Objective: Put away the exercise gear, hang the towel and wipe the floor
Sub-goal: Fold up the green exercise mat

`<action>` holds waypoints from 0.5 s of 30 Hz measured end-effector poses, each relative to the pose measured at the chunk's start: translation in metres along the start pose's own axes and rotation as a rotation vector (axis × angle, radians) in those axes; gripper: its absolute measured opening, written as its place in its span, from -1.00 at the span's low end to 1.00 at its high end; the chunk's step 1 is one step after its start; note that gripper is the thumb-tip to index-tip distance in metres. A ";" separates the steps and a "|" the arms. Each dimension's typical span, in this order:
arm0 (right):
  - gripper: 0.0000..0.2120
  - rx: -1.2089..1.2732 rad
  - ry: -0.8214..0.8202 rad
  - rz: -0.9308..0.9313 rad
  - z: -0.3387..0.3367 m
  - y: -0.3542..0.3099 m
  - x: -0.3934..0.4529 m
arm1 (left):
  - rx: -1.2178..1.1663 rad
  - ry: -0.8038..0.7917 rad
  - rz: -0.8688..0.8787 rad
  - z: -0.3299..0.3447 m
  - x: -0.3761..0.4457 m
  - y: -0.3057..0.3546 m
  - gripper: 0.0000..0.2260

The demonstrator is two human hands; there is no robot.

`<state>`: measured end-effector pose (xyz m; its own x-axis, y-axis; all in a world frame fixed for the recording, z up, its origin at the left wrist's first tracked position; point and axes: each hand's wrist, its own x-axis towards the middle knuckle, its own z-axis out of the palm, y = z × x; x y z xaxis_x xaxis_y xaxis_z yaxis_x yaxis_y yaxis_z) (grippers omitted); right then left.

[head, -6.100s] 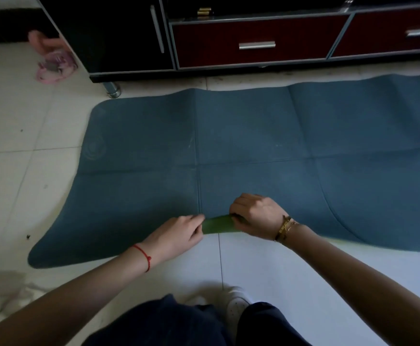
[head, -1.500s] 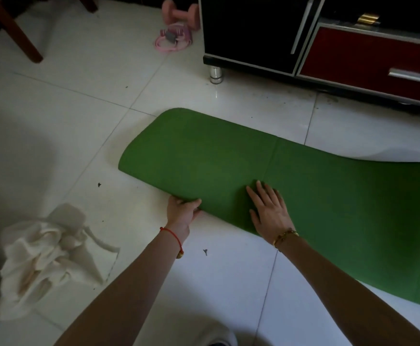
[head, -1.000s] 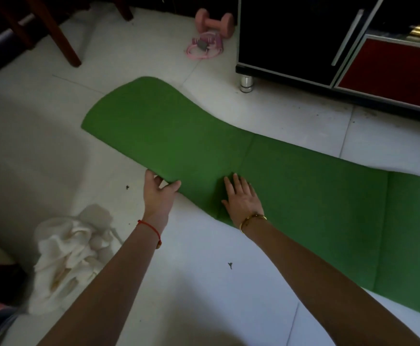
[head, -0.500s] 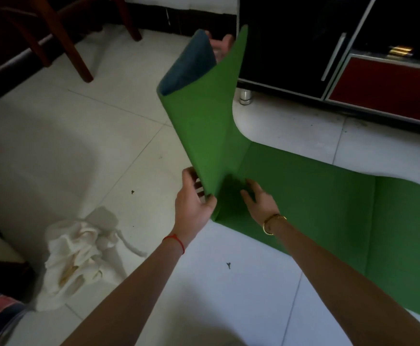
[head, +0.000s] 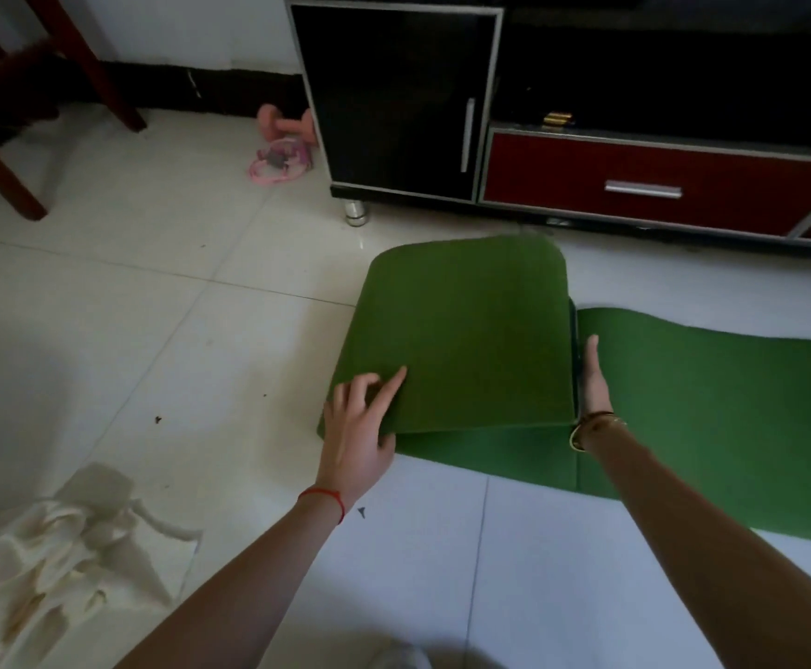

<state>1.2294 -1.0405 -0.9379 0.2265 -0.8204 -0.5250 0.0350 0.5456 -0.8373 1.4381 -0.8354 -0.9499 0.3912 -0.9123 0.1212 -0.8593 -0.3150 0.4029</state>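
A green exercise mat [head: 471, 340] lies on the white tiled floor, its left end folded over onto the rest, which stretches away to the right. My left hand [head: 360, 422] grips the near left corner of the folded part, thumb under, fingers on top. My right hand [head: 592, 374] rests flat, fingers straight, against the folded part's right edge. A crumpled cream towel [head: 56, 562] lies at the lower left. A pink dumbbell [head: 283, 123] and a pink coiled band [head: 280, 161] sit by the cabinet.
A black cabinet [head: 394, 99] with a red drawer [head: 645, 185] stands on metal feet right behind the mat. Dark wooden chair legs [head: 3, 161] stand at the far left. Small dark specks dot the tiles near my left arm.
The mat's left end, raised upright half a second ago, has come down flat over the rest as a fold. My right hand moved to the fold's right edge.
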 end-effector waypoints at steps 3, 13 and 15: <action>-0.21 0.065 -0.143 0.077 -0.019 -0.003 -0.008 | 0.120 -0.037 0.061 0.010 -0.006 0.003 -0.21; -0.45 -0.815 0.216 -0.133 -0.028 0.018 -0.014 | 0.099 -0.208 0.177 0.014 -0.004 0.000 -0.27; -0.44 -0.867 0.242 -0.156 -0.028 0.021 -0.011 | -0.045 -0.099 0.101 0.012 0.003 0.000 -0.35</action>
<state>1.2003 -1.0253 -0.9542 0.0666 -0.9411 -0.3316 -0.7174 0.1858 -0.6714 1.4353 -0.8412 -0.9609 0.2671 -0.9608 0.0742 -0.8764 -0.2101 0.4334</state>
